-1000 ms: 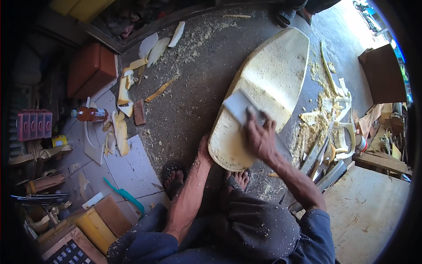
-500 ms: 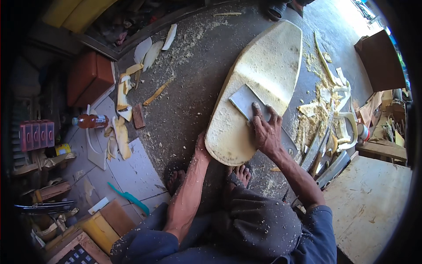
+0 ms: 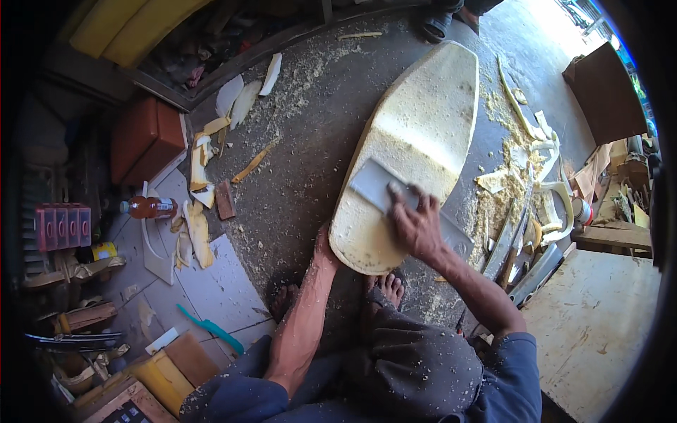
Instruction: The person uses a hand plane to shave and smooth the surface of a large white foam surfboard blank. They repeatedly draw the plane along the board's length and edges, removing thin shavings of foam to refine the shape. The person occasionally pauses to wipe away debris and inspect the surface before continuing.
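Note:
A long cream-coloured seat foam (image 3: 423,120), with a rounded near end and a raised step across its middle, slants away from me above the floor. My right hand (image 3: 417,224) presses a flat grey rectangular sheet (image 3: 381,185) onto its near half, fingers on top of the sheet. The sheet reaches past the foam's right edge; its material is unclear. Against the near left edge of the foam, my left hand (image 3: 324,250) grips from the side and below, its fingers hidden underneath. Pale crumbs dot the foam and my forearms.
Foam offcuts (image 3: 197,233) and crumbs (image 3: 504,204) lie on both sides. On the left are a bottle (image 3: 149,207), a reddish-brown box (image 3: 148,141) and a teal strip (image 3: 211,328). A pale board (image 3: 592,324) lies at the right. Another person's foot (image 3: 437,27) shows at the far edge.
My right hand has slid the grey sheet left and slightly nearer over the foam. My left hand keeps its place at the foam's edge. The whole view has shifted a little.

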Demonstrator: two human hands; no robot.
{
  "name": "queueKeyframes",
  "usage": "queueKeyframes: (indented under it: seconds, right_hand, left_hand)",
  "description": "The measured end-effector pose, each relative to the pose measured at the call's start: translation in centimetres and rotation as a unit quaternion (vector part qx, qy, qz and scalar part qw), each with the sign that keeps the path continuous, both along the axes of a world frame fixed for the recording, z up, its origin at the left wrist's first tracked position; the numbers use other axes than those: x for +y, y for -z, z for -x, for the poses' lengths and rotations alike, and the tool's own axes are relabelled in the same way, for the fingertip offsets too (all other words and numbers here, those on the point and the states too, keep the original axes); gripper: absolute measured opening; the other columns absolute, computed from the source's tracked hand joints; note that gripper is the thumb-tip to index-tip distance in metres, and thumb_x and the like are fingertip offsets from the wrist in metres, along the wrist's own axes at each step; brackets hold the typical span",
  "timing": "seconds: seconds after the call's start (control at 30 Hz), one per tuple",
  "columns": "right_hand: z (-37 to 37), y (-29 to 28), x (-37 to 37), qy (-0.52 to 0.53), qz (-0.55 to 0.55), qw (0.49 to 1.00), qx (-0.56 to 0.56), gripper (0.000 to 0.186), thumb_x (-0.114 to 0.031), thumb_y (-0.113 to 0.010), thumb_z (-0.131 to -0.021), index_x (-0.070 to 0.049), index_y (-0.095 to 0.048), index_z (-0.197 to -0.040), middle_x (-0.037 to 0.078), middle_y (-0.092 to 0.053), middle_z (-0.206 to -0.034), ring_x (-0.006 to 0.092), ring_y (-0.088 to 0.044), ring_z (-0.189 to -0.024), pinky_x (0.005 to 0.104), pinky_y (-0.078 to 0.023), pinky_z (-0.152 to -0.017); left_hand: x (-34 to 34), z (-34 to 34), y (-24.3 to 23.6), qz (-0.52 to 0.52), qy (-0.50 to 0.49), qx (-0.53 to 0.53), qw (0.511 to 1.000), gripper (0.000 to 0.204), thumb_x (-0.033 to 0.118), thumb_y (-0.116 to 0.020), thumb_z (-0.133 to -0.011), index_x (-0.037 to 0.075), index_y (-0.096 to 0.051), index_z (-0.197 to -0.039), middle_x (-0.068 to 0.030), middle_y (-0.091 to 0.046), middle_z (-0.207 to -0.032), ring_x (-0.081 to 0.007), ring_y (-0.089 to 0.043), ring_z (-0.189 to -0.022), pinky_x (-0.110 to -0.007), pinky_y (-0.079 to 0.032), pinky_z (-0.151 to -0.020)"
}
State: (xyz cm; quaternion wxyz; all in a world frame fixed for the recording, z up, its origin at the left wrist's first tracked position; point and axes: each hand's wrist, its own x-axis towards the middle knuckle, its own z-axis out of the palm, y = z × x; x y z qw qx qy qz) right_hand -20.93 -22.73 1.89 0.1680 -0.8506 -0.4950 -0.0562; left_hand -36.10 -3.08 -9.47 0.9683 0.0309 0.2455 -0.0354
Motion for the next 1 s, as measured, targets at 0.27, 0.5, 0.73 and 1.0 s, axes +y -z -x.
queueKeyframes:
  seconds: [0.27,0.5,0.73,1.0]
  right_hand:
    - [1.7,0.0,-3.0,0.391,-0.109,0.885,0.229,0.053,-0.016,-0.057,-0.104,0.003,-0.046,-0.152,0.026,-0.058,-0.143,0.0427,-0.053,-0.124,0.0499,-0.042,-0.108]
    - [-2.1,1.1,-3.8,0.311,-0.147,0.924,0.167,0.048,-0.018,-0.058,-0.104,0.002,-0.051,-0.147,0.027,-0.06,-0.14,0.0468,-0.052,-0.124,0.0507,-0.046,-0.105]
    - [-7.6,-5.2,-10.5,0.41,-0.135,0.902,0.002,0.032,-0.019,-0.061,-0.102,0.002,-0.062,-0.126,0.023,-0.062,-0.14,0.0497,-0.055,-0.119,0.0567,-0.04,-0.108]
    - [-9.6,-0.8,-11.7,0.381,-0.021,0.919,-0.096,0.022,-0.025,-0.063,-0.099,-0.004,-0.061,-0.102,0.019,-0.063,-0.141,0.0509,-0.05,-0.126,0.0631,-0.039,-0.097]
  left_hand:
    - [5.3,-6.1,-9.3,-0.403,0.121,0.133,0.898,0.084,0.057,-0.065,-0.098,-0.003,-0.042,-0.152,-0.0211,-0.059,-0.143,-0.0315,-0.058,-0.131,-0.043,-0.046,-0.111]
    - [-6.2,-4.3,-7.9,-0.605,0.1,0.18,0.769,0.084,0.048,-0.074,-0.095,-0.006,-0.036,-0.147,-0.0273,-0.061,-0.135,-0.0325,-0.064,-0.121,-0.044,-0.047,-0.107]
    - [-14.3,-4.1,-15.3,-0.685,0.335,-0.201,0.615,0.027,0.025,-0.068,-0.097,0.006,-0.077,-0.113,-0.0161,-0.078,-0.1,-0.0304,-0.076,-0.094,-0.04,-0.057,-0.088]
    - [3.2,-16.7,-8.0,-0.987,0.122,-0.025,0.101,0.06,0.041,-0.043,-0.107,0.019,-0.036,-0.162,-0.0156,-0.027,-0.169,-0.0396,-0.023,-0.156,-0.064,-0.01,-0.125]
